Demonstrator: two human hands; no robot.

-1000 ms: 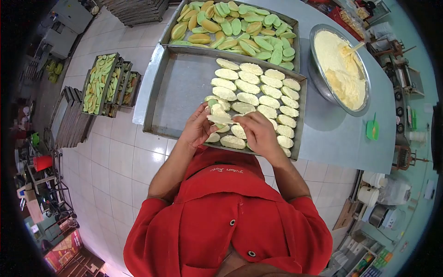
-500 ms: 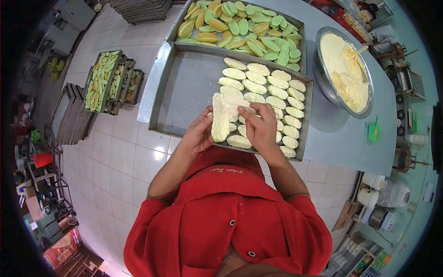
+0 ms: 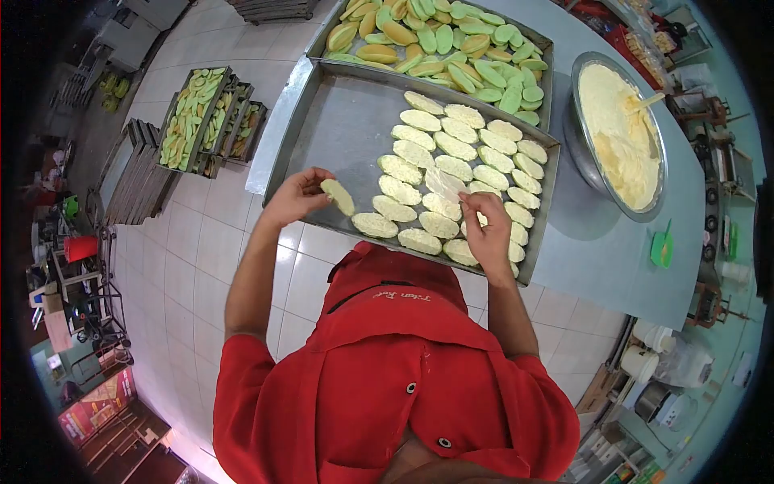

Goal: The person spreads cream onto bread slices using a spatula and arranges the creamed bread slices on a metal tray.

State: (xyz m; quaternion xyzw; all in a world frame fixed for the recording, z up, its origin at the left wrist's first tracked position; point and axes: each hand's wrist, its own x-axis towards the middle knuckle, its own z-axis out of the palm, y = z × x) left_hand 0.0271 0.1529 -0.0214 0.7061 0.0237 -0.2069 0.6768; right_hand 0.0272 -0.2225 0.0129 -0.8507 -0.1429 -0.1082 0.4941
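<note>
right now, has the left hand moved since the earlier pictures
Yes. The left hand, holding a coated piece, has moved left, closer to the left wall of the nearer metal tray.

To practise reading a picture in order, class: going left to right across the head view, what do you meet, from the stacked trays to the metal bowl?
Stacked trays, left hand, oval piece, thin see-through sheet, right hand, metal bowl.

In the left fingers [image 3: 317,175], a pale-green oval piece [image 3: 338,197], rough and matt; in the right fingers [image 3: 484,204], a smooth, translucent, flat plastic-looking scraper [image 3: 443,185]; beneath them, a dull grey rectangular metal tray [image 3: 339,121].
</note>
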